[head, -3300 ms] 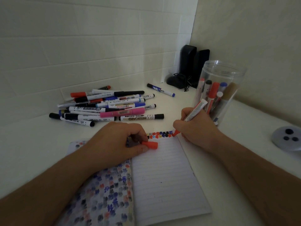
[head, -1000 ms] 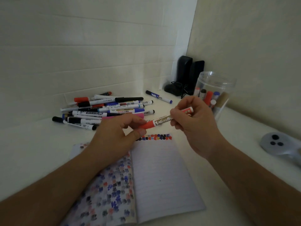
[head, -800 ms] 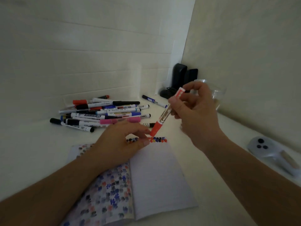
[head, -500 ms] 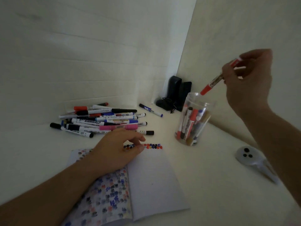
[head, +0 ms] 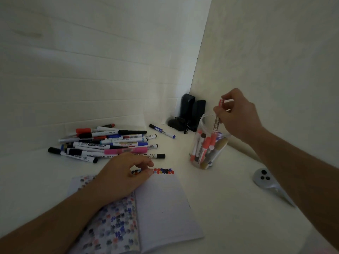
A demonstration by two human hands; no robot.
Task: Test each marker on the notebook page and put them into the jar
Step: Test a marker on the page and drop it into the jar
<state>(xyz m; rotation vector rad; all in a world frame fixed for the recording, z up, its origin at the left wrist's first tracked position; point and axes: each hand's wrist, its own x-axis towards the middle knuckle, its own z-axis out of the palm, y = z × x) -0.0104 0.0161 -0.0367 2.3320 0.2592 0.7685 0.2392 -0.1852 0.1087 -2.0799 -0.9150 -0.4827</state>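
Red marker (head: 217, 123), pinched in right hand (head: 238, 114), cap-down halfway into jar (head: 209, 142) holding several tested ones; left hand (head: 124, 173), loosely curled, steadies notebook (head: 161, 202); untested pile (head: 106, 142) remains (roughly twenty).

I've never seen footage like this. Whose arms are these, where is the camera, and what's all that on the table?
No machine here: a person wears a wide-angle camera on the head, looking down at their own arms. The right hand holds a red marker, cap down, partly inside a clear jar that already contains several markers. The left hand rests on an open notebook, whose page shows a row of coloured test dabs. A pile of markers lies behind it. Black speakers stand in the corner, and a grey device lies at the right.
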